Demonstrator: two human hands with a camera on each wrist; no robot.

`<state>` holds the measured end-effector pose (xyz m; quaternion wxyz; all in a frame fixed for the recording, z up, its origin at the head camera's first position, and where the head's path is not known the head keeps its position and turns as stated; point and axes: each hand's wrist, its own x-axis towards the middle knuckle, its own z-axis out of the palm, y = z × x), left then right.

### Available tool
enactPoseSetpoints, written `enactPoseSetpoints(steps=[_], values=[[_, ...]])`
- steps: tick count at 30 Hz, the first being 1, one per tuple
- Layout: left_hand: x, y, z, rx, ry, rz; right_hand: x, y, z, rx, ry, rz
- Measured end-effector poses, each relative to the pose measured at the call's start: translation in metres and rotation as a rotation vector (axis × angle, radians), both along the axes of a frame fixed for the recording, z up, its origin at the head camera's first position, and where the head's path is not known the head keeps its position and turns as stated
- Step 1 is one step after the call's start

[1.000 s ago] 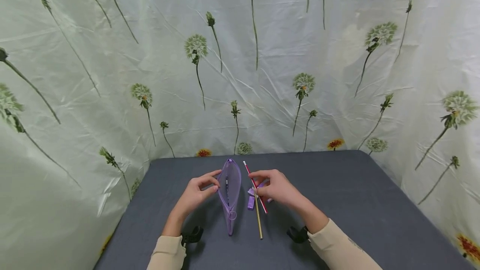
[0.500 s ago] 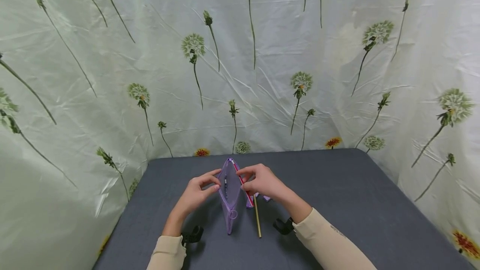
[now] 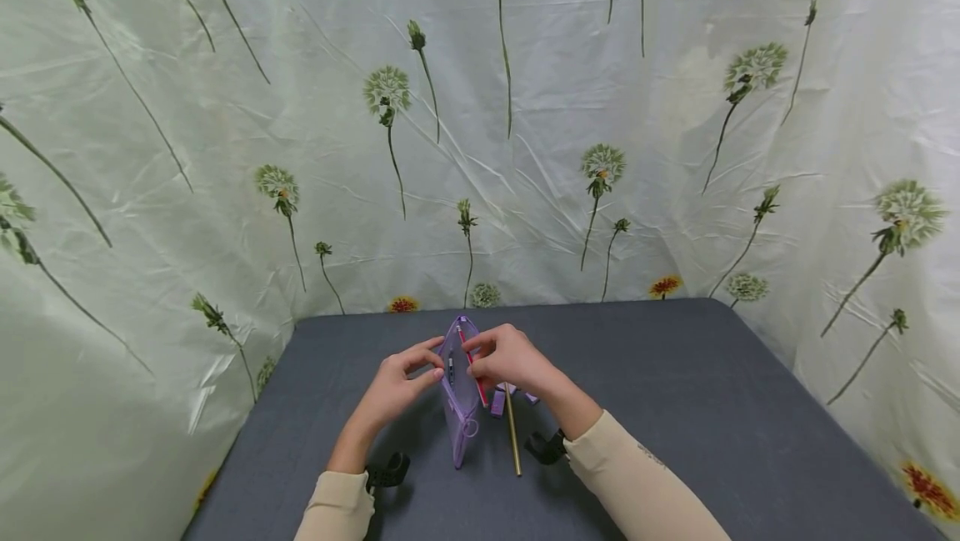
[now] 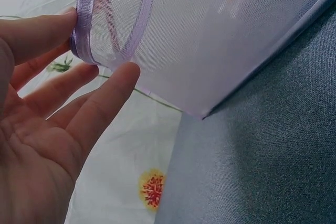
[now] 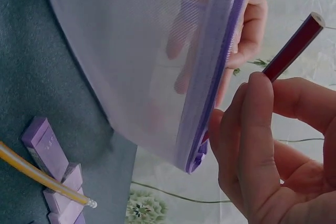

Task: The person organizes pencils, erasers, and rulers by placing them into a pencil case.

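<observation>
A purple mesh zip pouch [image 3: 459,433] stands upright on the table with its mouth spread. My left hand [image 3: 400,387] pinches the zipper edge between thumb and fingers, as the left wrist view shows on the mesh [image 4: 178,40]. My right hand [image 3: 512,360] grips a red pencil [image 5: 294,48] at the pouch's right rim. One end of that pencil sticks out behind the fingers; its other end slants into the mouth, partly hidden by the zipper band. A slim dark-and-light pen-like thing [image 3: 452,369] shows inside the pouch.
Right of the pouch lies a gold-yellow pencil [image 3: 513,441], its tip over several small purple boxes [image 5: 50,148]. The dark grey table [image 3: 675,408] ends at a flowered white curtain [image 3: 540,216] behind. A black strap with a camera [image 3: 387,472] is on the left wrist.
My right hand has moved left with the red pencil, from above the purple boxes to the pouch's mouth. The left hand stays on the rim. The gold-yellow pencil stays on the table.
</observation>
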<state>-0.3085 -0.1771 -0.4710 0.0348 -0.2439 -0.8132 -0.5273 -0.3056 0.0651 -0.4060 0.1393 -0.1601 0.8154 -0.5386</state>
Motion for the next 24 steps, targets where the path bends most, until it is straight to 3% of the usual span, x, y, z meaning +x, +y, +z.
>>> enactPoseSetpoints(steps=[15,24], values=[[0.003,0.002,0.003,-0.006,0.013,0.008,-0.009,-0.013,-0.005,0.005,-0.003,-0.042],[0.003,-0.006,0.004,0.018,-0.020,-0.004,-0.010,-0.010,-0.013,0.046,0.023,-0.039]])
